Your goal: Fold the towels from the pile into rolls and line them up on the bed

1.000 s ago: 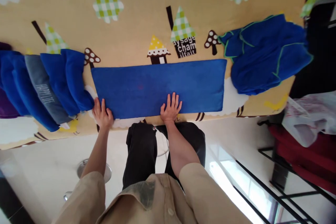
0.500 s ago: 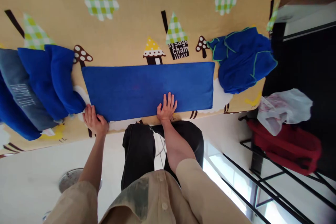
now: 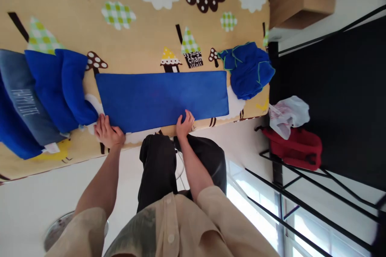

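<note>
A blue cloth (image 3: 163,94), like a towel, lies flat as a long rectangle on the patterned bedspread (image 3: 144,48). My left hand (image 3: 109,131) rests at its near left corner, fingers spread on the bedspread and thumb by the corner. At the near edge, right of the middle, my right hand (image 3: 184,124) touches the cloth with bent fingers, the thumb apart from them. Overlapping folded blue cloths (image 3: 50,88) lie left of my left hand, among them a grey-blue one (image 3: 27,102) lettered "HAPPY LIFE". Beyond the right end sits a crumpled blue cloth (image 3: 251,72) with green edging.
My knees in black trousers (image 3: 158,164) are at the bed's near edge. To the right are a red bag (image 3: 297,148), a white plastic bag (image 3: 289,116), black metal rails (image 3: 301,209) and a cardboard-coloured box (image 3: 301,0). A round metallic object (image 3: 57,229) stands lower left.
My right hand has slid back from lying flat on the cloth to its near edge, fingers now bent. My left hand stays by the corner. The view has shifted, showing more on the right.
</note>
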Action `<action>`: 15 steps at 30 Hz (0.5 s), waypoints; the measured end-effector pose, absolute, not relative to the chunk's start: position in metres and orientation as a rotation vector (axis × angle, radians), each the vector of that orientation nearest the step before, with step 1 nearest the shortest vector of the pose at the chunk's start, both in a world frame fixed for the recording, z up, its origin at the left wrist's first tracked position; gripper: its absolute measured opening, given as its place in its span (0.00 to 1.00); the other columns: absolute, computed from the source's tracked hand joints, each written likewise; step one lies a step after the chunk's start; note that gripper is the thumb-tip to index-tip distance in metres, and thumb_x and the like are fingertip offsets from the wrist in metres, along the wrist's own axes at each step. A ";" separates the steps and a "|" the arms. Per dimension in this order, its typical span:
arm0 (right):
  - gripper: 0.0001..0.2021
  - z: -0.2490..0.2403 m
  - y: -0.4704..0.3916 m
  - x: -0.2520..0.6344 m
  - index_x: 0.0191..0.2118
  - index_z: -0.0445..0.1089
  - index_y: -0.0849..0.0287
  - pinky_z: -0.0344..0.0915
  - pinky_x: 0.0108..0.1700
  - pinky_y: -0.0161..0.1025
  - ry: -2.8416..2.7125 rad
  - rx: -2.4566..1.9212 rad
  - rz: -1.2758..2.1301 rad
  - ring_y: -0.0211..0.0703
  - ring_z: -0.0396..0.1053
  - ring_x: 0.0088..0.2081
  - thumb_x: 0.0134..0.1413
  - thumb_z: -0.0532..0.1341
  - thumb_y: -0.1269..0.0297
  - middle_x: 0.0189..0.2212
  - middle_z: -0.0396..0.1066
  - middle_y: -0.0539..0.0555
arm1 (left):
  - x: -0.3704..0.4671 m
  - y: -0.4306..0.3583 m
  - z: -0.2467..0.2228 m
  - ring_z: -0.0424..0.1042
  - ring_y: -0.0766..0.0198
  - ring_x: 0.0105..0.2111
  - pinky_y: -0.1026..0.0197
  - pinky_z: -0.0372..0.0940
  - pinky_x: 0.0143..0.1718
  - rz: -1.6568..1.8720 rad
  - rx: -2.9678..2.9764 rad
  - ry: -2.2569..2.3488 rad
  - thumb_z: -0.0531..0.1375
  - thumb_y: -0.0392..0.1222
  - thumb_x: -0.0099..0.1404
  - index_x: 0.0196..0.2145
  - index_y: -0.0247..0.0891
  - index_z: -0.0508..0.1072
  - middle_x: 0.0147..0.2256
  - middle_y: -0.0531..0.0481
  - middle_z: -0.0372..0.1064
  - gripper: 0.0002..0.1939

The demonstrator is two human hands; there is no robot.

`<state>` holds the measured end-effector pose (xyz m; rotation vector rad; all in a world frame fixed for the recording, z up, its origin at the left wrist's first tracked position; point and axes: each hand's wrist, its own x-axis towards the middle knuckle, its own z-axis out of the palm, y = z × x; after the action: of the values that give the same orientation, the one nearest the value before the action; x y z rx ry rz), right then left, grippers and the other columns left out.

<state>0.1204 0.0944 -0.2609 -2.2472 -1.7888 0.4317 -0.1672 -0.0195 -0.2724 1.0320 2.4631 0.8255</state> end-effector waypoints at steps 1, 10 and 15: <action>0.25 -0.260 0.080 0.116 0.61 0.69 0.68 0.71 0.59 0.53 -1.540 -2.302 0.554 0.53 0.74 0.56 0.72 0.45 0.58 0.53 0.75 0.70 | -0.167 -0.019 -0.271 0.42 0.46 0.76 0.35 0.28 0.77 0.836 1.041 2.466 0.50 0.39 0.67 0.71 0.31 0.61 0.74 0.35 0.50 0.36; 0.12 -0.240 0.059 0.106 0.40 0.71 0.60 0.65 0.21 0.26 -0.060 -1.821 1.447 0.29 0.63 0.17 0.70 0.61 0.55 0.32 0.80 0.52 | -0.165 -0.020 -0.270 0.53 0.51 0.73 0.42 0.42 0.75 0.672 1.176 2.656 0.49 0.38 0.69 0.69 0.31 0.65 0.71 0.38 0.58 0.33; 0.06 -0.233 0.087 0.101 0.37 0.72 0.59 0.55 0.16 0.21 0.274 -1.609 1.561 0.24 0.54 0.14 0.63 0.68 0.64 0.29 0.79 0.46 | -0.162 -0.017 -0.265 0.54 0.52 0.73 0.43 0.44 0.75 0.618 1.190 2.682 0.49 0.38 0.68 0.69 0.32 0.65 0.71 0.39 0.59 0.33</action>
<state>0.1010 0.0872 -0.2329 -1.6086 0.2741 1.5610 -0.1619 -0.0167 -0.2646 1.1896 2.6823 0.6178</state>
